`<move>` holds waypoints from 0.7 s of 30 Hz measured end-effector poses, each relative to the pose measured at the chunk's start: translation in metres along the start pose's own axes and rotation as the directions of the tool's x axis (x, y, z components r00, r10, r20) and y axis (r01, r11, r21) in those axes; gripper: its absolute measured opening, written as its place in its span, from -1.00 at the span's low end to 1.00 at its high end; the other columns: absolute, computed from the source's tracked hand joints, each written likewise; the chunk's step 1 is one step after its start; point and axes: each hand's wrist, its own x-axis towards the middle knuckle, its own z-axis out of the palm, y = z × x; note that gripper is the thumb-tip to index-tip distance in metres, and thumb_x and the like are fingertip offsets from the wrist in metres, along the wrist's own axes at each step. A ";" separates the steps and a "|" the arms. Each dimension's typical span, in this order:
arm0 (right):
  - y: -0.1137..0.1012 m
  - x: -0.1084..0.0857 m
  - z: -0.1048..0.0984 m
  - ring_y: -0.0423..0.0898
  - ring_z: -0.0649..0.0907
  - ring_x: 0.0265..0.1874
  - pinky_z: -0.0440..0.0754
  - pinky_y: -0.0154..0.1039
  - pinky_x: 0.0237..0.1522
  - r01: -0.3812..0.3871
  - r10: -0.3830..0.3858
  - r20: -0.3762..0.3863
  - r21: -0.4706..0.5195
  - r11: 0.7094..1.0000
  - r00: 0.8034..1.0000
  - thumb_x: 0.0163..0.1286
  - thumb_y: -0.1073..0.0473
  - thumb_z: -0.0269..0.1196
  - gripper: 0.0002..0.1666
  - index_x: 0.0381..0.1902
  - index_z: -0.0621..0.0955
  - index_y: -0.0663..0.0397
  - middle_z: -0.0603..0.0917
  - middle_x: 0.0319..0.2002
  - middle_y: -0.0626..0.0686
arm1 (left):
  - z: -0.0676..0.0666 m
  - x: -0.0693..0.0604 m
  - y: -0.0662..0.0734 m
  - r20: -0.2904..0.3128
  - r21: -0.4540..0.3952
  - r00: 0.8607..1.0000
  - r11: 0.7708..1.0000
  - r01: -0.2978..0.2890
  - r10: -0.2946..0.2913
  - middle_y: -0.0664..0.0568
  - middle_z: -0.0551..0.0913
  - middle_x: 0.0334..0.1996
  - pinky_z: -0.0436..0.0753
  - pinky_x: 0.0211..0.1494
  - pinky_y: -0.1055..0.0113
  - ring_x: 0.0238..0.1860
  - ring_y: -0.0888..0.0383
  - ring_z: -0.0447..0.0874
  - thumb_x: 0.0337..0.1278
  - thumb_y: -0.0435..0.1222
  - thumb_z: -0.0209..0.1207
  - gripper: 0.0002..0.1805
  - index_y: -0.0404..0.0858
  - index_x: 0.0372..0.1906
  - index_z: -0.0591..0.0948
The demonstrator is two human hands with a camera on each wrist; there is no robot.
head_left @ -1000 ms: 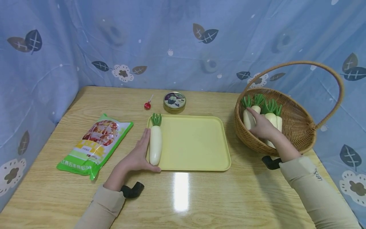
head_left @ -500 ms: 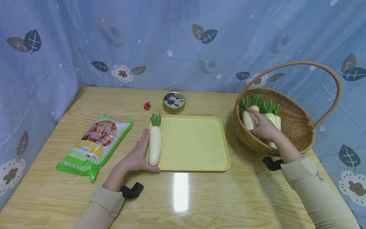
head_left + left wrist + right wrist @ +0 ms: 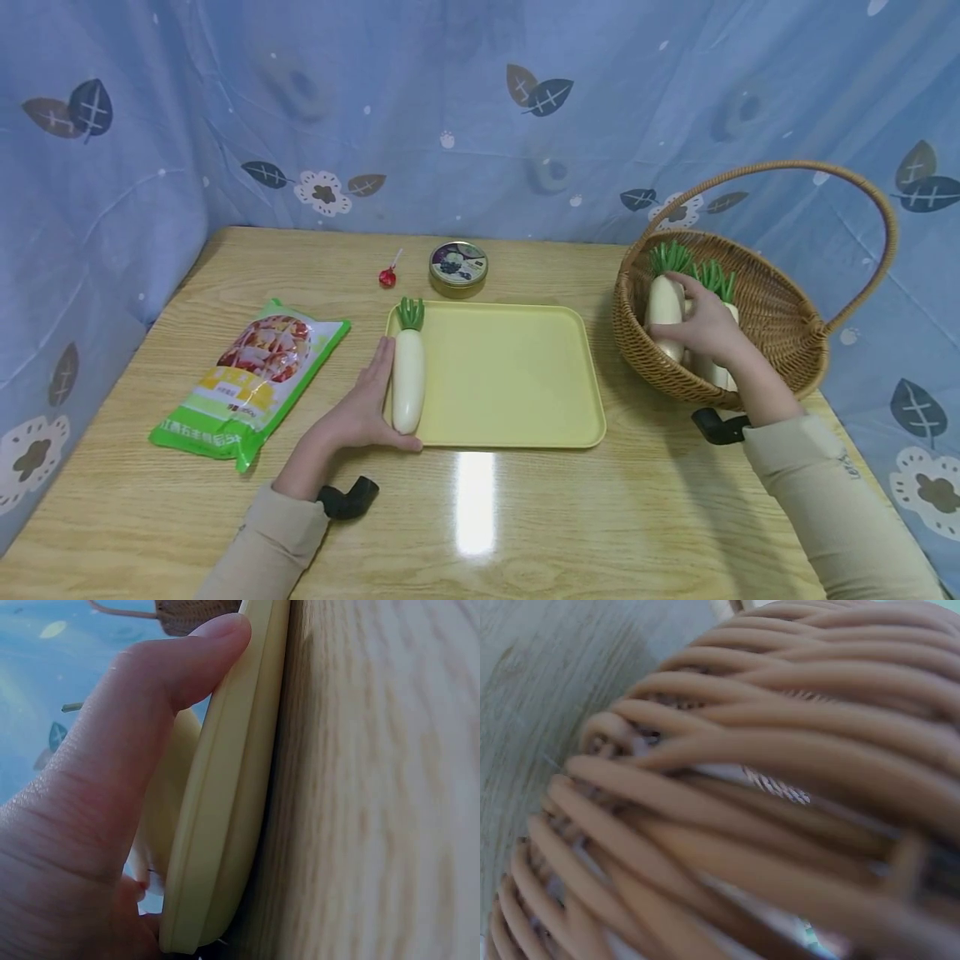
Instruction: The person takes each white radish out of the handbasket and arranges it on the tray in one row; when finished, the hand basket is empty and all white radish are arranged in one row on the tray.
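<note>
In the head view, my left hand [image 3: 360, 417] lies at the near left corner of a yellow tray [image 3: 510, 375], its fingers straight along the left rim and its thumb at the front rim. A white radish [image 3: 408, 382] with a green top lies along the tray's left side, beside the fingers. In the left wrist view the thumb touches the tray's rim [image 3: 217, 810]. Inside a wicker basket [image 3: 637, 342], my right hand [image 3: 705, 325] grips another radish [image 3: 664, 304] between thumb and fingers. Basket weave [image 3: 742, 765] fills the right wrist view, hiding that hand.
More radishes lie in the basket, partly behind my right hand; its tall handle [image 3: 780, 164] arches above. A green food bag [image 3: 251, 379] lies left of the tray. Behind the tray are a red lollipop [image 3: 387, 277] and a round tin [image 3: 457, 268]. A blue curtain [image 3: 450, 108] surrounds the table.
My right hand has shifted slightly right within the basket, and the gripped radish has moved right with it, now covering part of the one beside it. My left hand stays at the tray.
</note>
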 end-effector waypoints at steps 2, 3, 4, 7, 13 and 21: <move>-0.001 -0.001 -0.002 0.36 0.42 -0.07 0.54 0.03 -0.36 -0.012 0.012 -0.022 0.015 1.000 1.000 0.15 0.08 0.31 0.09 0.44 -0.10 0.04 0.11 0.21 0.51 | 0.000 0.000 0.001 0.002 -0.002 1.000 1.000 0.001 -0.001 -0.17 -0.50 0.40 -0.24 0.35 -0.11 0.40 -0.04 -0.48 -0.68 0.11 0.51 0.62 -0.30 0.38 -0.45; -0.001 -0.002 -0.003 0.38 0.39 -0.04 0.54 0.06 -0.34 -0.018 0.019 -0.035 0.024 1.000 0.999 0.15 0.06 0.31 0.10 0.45 -0.11 0.03 0.11 0.20 0.51 | 0.000 0.000 0.001 0.002 -0.003 1.000 1.000 0.001 -0.001 -0.17 -0.50 0.40 -0.24 0.35 -0.11 0.40 -0.04 -0.48 -0.68 0.11 0.51 0.62 -0.29 0.38 -0.46; -0.002 -0.002 -0.004 0.38 0.37 -0.02 0.54 0.07 -0.34 -0.025 0.026 -0.051 0.028 0.999 0.998 0.14 0.04 0.31 0.11 0.45 -0.11 0.01 0.12 0.20 0.50 | 0.000 0.000 0.001 0.003 -0.002 1.000 1.000 0.003 -0.003 -0.17 -0.50 0.40 -0.24 0.35 -0.11 0.40 -0.04 -0.48 -0.68 0.11 0.51 0.62 -0.29 0.38 -0.46; -0.005 -0.005 -0.006 0.38 0.34 -0.02 0.51 0.09 -0.36 -0.024 0.028 -0.099 0.033 0.999 0.995 0.13 0.00 0.31 0.11 0.44 -0.10 0.01 0.13 0.17 0.49 | 0.000 0.000 0.000 0.002 -0.002 1.000 1.000 0.003 -0.003 -0.17 -0.50 0.40 -0.25 0.35 -0.10 0.40 -0.05 -0.48 -0.68 0.11 0.51 0.62 -0.29 0.38 -0.46; -0.007 -0.010 -0.011 0.34 0.38 -0.08 0.55 0.02 -0.41 -0.024 0.039 -0.142 0.108 0.994 0.989 0.12 0.01 0.33 0.13 0.44 -0.10 -0.02 0.11 0.17 0.48 | 0.000 0.000 0.001 0.001 0.001 1.000 1.000 -0.004 0.004 -0.18 -0.50 0.40 -0.24 0.35 -0.11 0.40 -0.06 -0.47 -0.66 0.09 0.51 0.62 -0.30 0.38 -0.46; -0.013 -0.017 -0.020 0.31 0.41 -0.11 0.58 0.04 -0.41 -0.031 0.050 -0.155 0.122 0.992 0.987 0.11 -0.04 0.34 0.14 0.45 -0.11 -0.09 0.09 0.20 0.46 | 0.000 0.001 0.000 0.002 0.007 1.000 1.000 0.000 0.000 -0.17 -0.51 0.40 -0.23 0.35 -0.11 0.40 -0.06 -0.47 -0.65 0.07 0.52 0.61 -0.30 0.38 -0.46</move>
